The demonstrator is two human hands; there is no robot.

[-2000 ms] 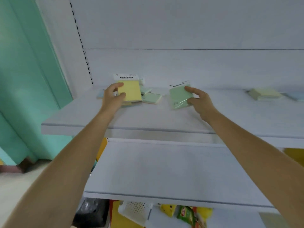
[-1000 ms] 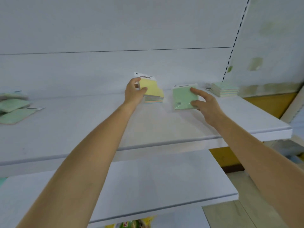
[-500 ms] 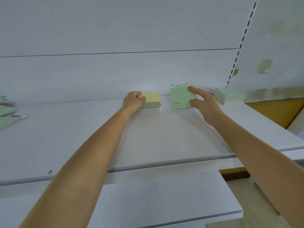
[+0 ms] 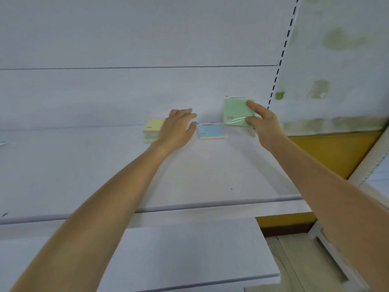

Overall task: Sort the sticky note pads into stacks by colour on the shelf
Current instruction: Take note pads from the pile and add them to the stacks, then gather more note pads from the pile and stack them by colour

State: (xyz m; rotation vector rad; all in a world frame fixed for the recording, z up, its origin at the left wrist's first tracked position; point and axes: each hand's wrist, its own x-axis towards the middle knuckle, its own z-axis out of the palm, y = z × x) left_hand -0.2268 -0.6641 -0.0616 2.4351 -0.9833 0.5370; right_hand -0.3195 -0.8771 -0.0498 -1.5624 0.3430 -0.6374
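Observation:
My right hand (image 4: 262, 121) pinches a green sticky note pad (image 4: 236, 111) and holds it up in the air near the back panel, above the shelf. A stack of pads with a yellow top (image 4: 152, 129) sits on the white shelf (image 4: 105, 169) at the back. My left hand (image 4: 179, 127) hovers just right of that stack, fingers relaxed and empty. A pad with a blue top (image 4: 211, 132) lies flat between my two hands. The green stack seen earlier at the right is hidden behind my right hand.
A slotted upright (image 4: 282, 51) ends the shelf bay at the right. Beyond it is a stained wall (image 4: 341, 60) with a yellow band (image 4: 336, 152). A lower shelf (image 4: 189, 253) juts out beneath the top one.
My left hand let go of the yellow pad on its stack and drew away to the right. My right hand carried the green pad further right and higher. A blue-topped pad came into view.

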